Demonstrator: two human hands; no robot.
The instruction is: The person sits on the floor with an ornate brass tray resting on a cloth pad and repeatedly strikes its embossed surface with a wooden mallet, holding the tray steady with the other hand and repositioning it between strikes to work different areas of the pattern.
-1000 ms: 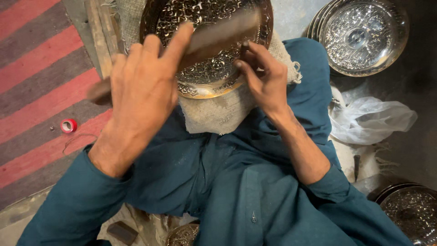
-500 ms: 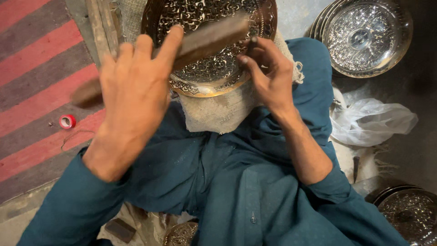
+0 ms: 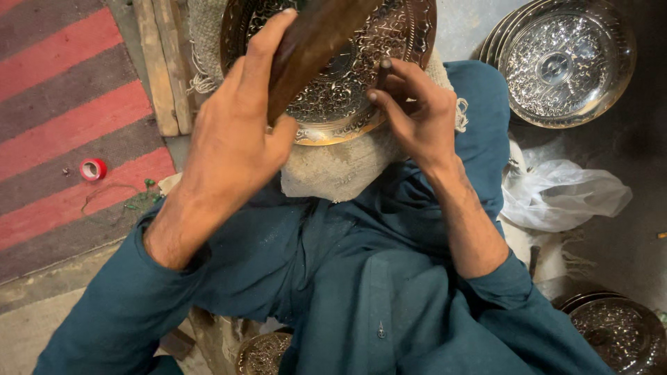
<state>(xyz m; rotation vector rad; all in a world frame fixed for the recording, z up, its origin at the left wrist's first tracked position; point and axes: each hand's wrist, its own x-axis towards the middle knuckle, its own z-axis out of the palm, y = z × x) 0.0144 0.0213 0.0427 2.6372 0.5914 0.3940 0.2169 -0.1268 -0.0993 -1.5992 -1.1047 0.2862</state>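
Metal plate (image 3: pixel 361 76) with curly patterns sits on a rough cloth (image 3: pixel 340 167) on the person's lap, near the top middle of the view.

Far to the left, a red and grey striped rug (image 3: pixel 62 118) covers the floor, and a small red roll of tape (image 3: pixel 93 169) lies on it. Just beside the rug lie some wooden strips (image 3: pixel 163 69).

Next comes the left hand (image 3: pixel 233 142). Its fingers are wrapped tight around a brown wooden tool (image 3: pixel 313 42), which is lifted over the plate.

The right hand (image 3: pixel 413 114) is just past it. Its fingertips are pressed together, pinching a small dark tool (image 3: pixel 383 73) that stands on the plate.

Both arms wear dark blue-green sleeves (image 3: pixel 361 292).

To the right, a white plastic bag (image 3: pixel 563 194) lies on the grey floor. Above it is a stack of shiny silver plates (image 3: pixel 563 62). Another dark patterned plate (image 3: pixel 618 333) peeks out in the bottom right corner.
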